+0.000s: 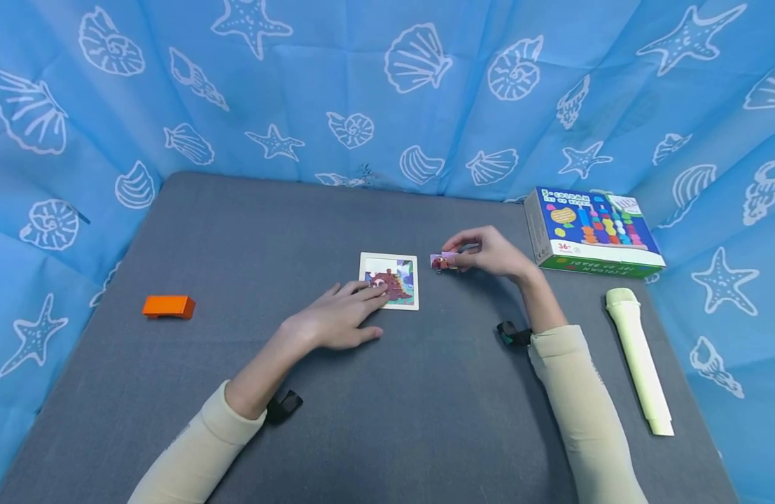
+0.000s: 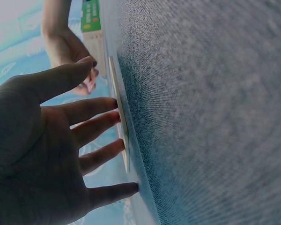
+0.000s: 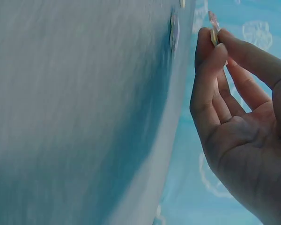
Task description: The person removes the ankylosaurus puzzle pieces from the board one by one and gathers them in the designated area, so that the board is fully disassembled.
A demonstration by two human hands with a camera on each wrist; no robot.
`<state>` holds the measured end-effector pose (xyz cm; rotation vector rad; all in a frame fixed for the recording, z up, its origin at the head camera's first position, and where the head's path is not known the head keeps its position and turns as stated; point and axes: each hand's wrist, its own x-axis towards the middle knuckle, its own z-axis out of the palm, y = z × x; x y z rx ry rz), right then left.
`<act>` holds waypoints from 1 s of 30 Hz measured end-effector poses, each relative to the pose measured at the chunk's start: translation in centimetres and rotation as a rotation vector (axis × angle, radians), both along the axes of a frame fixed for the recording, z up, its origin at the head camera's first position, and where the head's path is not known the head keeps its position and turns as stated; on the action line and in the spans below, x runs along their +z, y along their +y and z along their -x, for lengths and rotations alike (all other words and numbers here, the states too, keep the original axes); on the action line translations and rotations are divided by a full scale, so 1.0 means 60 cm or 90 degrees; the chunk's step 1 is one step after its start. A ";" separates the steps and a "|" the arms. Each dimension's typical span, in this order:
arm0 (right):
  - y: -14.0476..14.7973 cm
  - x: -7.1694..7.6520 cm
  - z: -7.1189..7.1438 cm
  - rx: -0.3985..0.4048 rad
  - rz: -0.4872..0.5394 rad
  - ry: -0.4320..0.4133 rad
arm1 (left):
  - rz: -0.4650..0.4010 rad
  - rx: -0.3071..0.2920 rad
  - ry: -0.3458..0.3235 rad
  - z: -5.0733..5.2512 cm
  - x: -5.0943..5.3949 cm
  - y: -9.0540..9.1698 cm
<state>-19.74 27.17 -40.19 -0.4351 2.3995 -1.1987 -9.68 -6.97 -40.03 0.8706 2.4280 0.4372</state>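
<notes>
Here — grey table point(image 1: 387, 420), seashell curtain point(image 1: 349, 77); right hand point(image 1: 491, 253) pinches puzzle piece point(image 1: 437, 262); left hand point(image 1: 339, 320) outspread.

Puzzle board point(image 1: 416, 280): my left hand point(image 1: 339, 318) hides its lower left part.
Little piece point(image 1: 436, 262): my right hand point(image 1: 491, 253) covers one end; its picture is too small to tell.
Box point(image 1: 601, 227): its smallest words are too tiny to read.
Sleeves point(image 1: 582, 413): the bottom edge cuts both of mine off.
Surface point(image 1: 387, 420): blurry in my right wrist view.

A white-framed picture puzzle point(image 1: 381, 266), partly filled, lies flat mid-frame; to its right, one held piece point(image 3: 212, 19), another loose piece point(image 3: 174, 33) nearby.
</notes>
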 end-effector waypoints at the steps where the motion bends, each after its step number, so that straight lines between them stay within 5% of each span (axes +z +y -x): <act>1: 0.008 -0.001 0.001 -0.008 -0.004 0.001 | -0.001 0.000 0.000 0.000 0.000 0.000; 10: 0.042 -0.009 0.001 -0.021 -0.036 -0.007 | 0.003 0.001 0.001 0.000 -0.002 0.000; 30: 0.040 -0.010 0.006 -0.017 -0.090 0.037 | 0.000 0.002 -0.001 -0.001 -0.002 0.000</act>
